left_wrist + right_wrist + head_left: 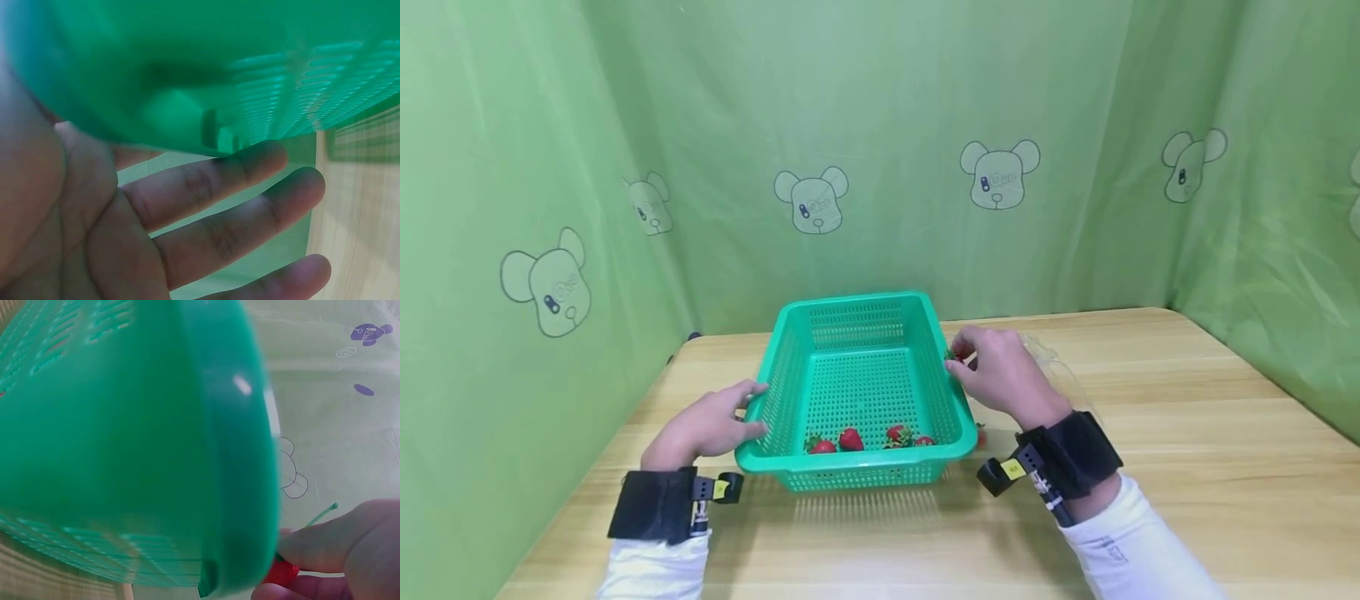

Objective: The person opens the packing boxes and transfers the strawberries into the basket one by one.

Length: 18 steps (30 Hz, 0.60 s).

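A green plastic basket (859,457) with slotted walls stands tilted toward me on the table. My left hand (715,423) touches its left rim; in the left wrist view the fingers (231,231) stretch out nearly straight beside the outer wall. At the right rim, my right hand (1003,375) pinches a red strawberry (282,572) between thumb and fingers, its green stem sticking up past the thumb. Several strawberries lie along the near side inside the basket, among them one strawberry (850,439) and a leafy one (898,434).
Another strawberry (981,435) shows outside the basket's right near corner. Clear plastic (1051,357) lies behind my right hand, partly hidden. The wooden table (1195,433) is enclosed at the back and sides by a green curtain (895,92) with printed bear heads.
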Each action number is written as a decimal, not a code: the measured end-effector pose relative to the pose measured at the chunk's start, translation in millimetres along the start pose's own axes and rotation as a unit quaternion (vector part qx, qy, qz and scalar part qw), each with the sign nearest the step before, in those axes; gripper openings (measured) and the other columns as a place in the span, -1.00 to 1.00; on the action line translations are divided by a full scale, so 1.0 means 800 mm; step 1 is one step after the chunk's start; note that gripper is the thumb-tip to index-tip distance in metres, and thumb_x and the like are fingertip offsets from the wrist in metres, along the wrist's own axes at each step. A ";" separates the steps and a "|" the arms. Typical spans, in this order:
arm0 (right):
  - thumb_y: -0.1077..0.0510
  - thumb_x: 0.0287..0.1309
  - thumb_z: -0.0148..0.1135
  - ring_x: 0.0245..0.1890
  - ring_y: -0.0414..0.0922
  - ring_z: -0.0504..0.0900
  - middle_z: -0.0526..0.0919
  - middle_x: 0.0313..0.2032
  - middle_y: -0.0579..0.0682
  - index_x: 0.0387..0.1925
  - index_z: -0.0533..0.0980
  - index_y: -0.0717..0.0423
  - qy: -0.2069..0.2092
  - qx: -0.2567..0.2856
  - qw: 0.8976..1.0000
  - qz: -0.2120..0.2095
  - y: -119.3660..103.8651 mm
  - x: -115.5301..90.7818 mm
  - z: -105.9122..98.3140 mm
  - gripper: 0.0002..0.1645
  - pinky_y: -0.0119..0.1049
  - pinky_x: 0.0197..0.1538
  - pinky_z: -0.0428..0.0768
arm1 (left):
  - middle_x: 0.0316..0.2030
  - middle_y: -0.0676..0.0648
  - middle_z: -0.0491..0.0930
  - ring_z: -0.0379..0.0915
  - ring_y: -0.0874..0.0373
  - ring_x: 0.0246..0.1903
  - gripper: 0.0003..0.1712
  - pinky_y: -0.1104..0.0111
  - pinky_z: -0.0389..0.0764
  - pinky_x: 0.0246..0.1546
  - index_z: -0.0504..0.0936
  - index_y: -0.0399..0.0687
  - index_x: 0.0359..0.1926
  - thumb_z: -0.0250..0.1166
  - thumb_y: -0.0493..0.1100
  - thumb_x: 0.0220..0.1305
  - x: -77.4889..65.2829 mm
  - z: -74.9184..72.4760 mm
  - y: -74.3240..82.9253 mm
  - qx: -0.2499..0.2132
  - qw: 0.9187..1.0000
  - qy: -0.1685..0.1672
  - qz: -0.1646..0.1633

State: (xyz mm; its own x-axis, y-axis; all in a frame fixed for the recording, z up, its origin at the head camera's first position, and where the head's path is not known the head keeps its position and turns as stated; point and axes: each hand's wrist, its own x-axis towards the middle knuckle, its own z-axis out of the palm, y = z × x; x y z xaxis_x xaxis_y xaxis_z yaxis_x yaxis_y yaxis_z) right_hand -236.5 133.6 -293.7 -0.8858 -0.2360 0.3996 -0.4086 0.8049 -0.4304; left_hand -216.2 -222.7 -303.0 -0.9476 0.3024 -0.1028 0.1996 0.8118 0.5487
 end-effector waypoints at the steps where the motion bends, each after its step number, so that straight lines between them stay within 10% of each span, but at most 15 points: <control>1: 0.20 0.12 0.29 -0.49 -0.08 0.60 0.69 -0.37 0.13 -0.35 0.56 0.20 0.002 0.001 1.000 -0.003 -0.001 -0.001 0.001 -0.88 -0.23 -0.48 0.61 | 0.18 -0.44 0.40 0.44 -0.21 0.06 -0.29 -0.08 0.50 0.02 0.18 -0.25 0.36 0.24 -0.20 0.24 0.000 0.000 0.000 0.000 1.000 0.001 -0.001; 18: 0.22 0.12 0.28 -0.48 -0.08 0.64 0.69 -0.42 0.13 -0.37 0.55 0.20 0.001 0.020 1.000 -0.022 -0.014 -0.004 0.008 -0.90 -0.25 -0.48 0.68 | 0.18 -0.44 0.41 0.43 -0.21 0.07 -0.29 -0.07 0.49 0.01 0.19 -0.25 0.35 0.24 -0.18 0.24 0.003 0.002 -0.004 0.015 1.000 0.005 0.004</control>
State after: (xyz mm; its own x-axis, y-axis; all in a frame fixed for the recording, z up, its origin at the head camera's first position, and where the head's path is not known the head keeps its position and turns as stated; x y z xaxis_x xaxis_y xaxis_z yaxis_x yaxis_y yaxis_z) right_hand -231.0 121.9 -295.4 -0.8665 -0.2689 0.4206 -0.4554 0.7709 -0.4453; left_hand -219.0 -224.0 -306.5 -0.9483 0.3042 -0.0901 0.2144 0.8239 0.5246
